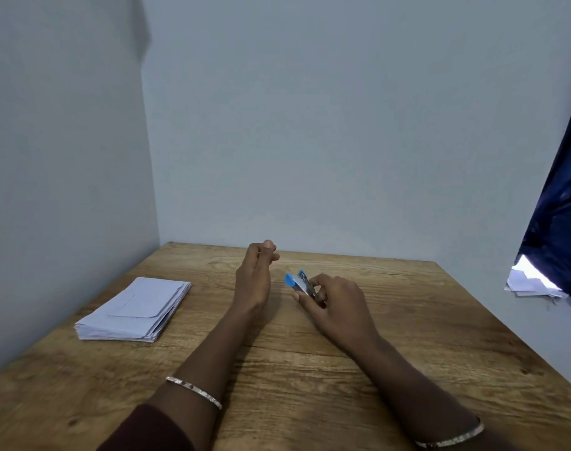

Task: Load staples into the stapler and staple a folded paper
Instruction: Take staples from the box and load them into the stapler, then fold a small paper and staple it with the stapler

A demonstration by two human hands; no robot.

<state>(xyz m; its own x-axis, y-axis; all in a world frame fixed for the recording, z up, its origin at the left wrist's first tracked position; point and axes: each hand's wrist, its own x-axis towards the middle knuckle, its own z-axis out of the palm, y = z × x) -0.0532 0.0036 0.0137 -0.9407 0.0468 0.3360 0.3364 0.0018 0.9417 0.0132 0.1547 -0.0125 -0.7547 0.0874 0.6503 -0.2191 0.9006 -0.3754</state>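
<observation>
A small blue and silver stapler (299, 283) is held in my right hand (334, 304) just above the middle of the wooden table (277, 369), its blue end pointing left and away. To its left, a short gap away, my left hand (254, 276) is raised on its edge with the fingertips pinched together; whether they pinch staples is too small to tell. A stack of folded white papers (134, 309) lies on the table's left side, apart from both hands.
Pale walls close the table at the back and left, forming a corner. A dark blue curtain (560, 206) hangs at the right, with several white papers (531, 283) under its lower edge beyond the table.
</observation>
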